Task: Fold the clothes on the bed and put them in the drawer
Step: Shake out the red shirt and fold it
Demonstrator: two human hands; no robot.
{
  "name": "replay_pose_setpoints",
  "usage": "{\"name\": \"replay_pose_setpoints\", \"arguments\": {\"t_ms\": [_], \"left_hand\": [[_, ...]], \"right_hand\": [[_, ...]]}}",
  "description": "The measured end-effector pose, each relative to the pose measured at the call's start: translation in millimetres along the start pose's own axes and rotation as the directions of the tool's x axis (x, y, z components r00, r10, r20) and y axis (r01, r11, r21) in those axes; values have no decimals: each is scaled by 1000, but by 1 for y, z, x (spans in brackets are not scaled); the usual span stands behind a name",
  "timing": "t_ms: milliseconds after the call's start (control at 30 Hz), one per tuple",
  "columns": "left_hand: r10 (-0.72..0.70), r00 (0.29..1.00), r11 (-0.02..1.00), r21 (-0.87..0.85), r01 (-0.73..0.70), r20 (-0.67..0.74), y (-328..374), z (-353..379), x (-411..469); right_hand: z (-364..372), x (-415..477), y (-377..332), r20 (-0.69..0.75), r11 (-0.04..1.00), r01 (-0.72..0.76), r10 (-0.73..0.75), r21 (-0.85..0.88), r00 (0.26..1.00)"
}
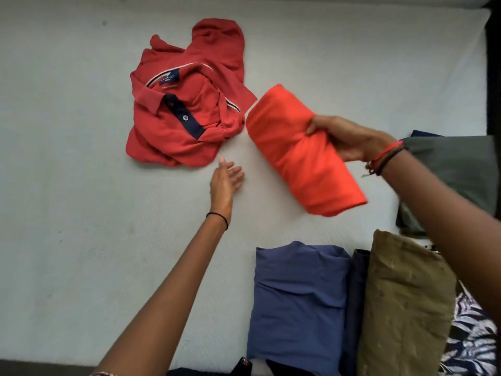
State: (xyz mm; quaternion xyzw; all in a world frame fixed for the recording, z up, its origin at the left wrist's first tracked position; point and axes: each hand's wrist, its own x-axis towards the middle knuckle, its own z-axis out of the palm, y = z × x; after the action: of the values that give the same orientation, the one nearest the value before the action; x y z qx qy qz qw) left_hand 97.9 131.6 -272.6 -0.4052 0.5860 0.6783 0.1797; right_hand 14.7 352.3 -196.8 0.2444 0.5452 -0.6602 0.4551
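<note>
White bed (67,185) carried everything. Red polo (173,123) lay crumpled and unfolded, just beyond the left hand (225,183). Folded orange shirt (295,158) sat right of the polo, tilted, its side gripped by the right hand (349,139). Folded blue garment (298,302) and olive garment (404,302) lay nearer, side by side. Of the hands, the left was relaxed, fingers straight, holding nothing.

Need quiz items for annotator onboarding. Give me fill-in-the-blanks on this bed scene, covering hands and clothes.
1. The right hand grips the folded orange garment; the left hand holds ____.
2. Unlike the orange one, the red polo shirt is not yet ____.
3. Of the folded blue garment and the olive garment at the near edge, the ____ one lies further left.
Missing words: nothing; folded; blue.
</note>
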Motion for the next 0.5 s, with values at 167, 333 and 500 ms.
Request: {"name": "replay_pose_setpoints", "arguments": {"t_ms": [167,333,500], "left_hand": [[-62,975,996,76,47,212,-9,34,-3],[-31,957,1000,5,31,288,-4,61,-1],[3,949,999,-36,9,316,3,89,7]], "right_hand": [[-64,12,-22,-222,984,-85,48,-157,974],[-98,31,-4,-464,923,-27,-167,-383,870],[-107,39,15,-485,899,127,-340,-420,806]]}}
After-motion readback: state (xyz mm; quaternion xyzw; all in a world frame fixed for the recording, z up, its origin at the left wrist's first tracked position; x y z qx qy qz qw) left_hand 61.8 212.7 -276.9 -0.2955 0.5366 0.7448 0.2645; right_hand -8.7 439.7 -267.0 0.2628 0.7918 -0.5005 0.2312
